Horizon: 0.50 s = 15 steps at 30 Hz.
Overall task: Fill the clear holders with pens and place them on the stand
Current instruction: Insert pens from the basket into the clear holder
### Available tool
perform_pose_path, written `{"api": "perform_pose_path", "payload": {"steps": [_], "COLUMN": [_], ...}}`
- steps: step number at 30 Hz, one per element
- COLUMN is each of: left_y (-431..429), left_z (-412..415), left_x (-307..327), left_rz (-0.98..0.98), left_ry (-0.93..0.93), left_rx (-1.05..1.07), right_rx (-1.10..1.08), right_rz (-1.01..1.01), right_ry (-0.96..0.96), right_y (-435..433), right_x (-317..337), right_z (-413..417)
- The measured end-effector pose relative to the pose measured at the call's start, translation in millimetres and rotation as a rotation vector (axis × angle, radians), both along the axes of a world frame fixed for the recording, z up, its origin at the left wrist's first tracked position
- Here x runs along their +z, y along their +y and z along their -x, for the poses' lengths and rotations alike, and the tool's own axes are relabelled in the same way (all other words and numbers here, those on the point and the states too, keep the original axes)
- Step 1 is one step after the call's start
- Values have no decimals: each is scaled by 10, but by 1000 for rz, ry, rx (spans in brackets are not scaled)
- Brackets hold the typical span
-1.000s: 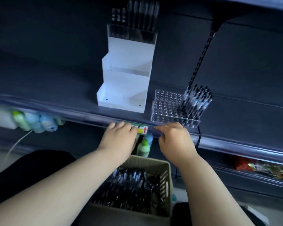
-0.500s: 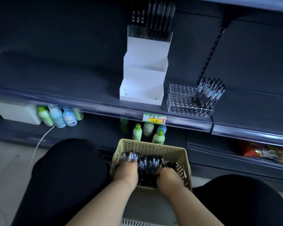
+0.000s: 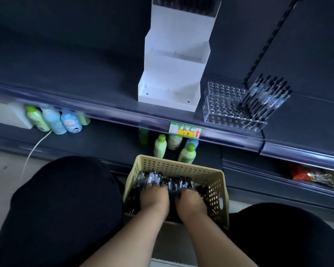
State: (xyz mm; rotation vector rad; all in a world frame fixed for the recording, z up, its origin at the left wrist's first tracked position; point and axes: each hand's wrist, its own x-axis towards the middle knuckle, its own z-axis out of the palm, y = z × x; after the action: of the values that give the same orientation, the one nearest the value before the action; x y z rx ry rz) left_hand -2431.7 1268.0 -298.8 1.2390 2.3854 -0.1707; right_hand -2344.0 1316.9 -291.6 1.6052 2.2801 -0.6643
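1. Left grip (image 3: 155, 197) and right grip (image 3: 193, 200) sat side by side in the lower centre of frame, both sunk into the loose pens (image 3: 168, 180). Fingertips were buried in the pile, so I can't tell whether either had closed on pens or was just raking.
2. The loose pens lay heaped in the beige basket (image 3: 217, 189). Their long axis ran approx. bottom-to-top of frame, in line w/ the forearms, ends pointing at the basket's far wall.
3. Key relation: the clear holder (image 3: 225, 105) lay above and right of both grips, on the shelf (image 3: 75, 78), well apart from the basket. The right grip was nearer to it.
4. The holder's right end was filled w/ standing pens (image 3: 266, 95). Its left and centre holes looked bare, i.e. the side toward the grips.
5. My read: pens would need turning from lying to upright before dropping into the holes, and lifting up-right past the shelf edge.
6. The white stand (image 3: 172, 74) stood just left of the holder, upper centre. Its lower two tiers were bare. The top tier carried a holder of dark pens, cut off by the frame's top edge.
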Motion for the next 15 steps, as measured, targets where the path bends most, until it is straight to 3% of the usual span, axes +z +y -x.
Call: {"api": "perform_pose_path", "payload": {"steps": [6, 15], "left_y": [188, 231], "left_z": [37, 50], "left_x": [-23, 13], "left_rz": [79, 183], "left_ry": [-76, -88], "left_rx": [168, 175], "right_rx": [-117, -251], "right_rz": [34, 163], "right_ry": [-105, -96], "right_y": [125, 181], "right_x": [-84, -33], "right_z": [146, 189]}}
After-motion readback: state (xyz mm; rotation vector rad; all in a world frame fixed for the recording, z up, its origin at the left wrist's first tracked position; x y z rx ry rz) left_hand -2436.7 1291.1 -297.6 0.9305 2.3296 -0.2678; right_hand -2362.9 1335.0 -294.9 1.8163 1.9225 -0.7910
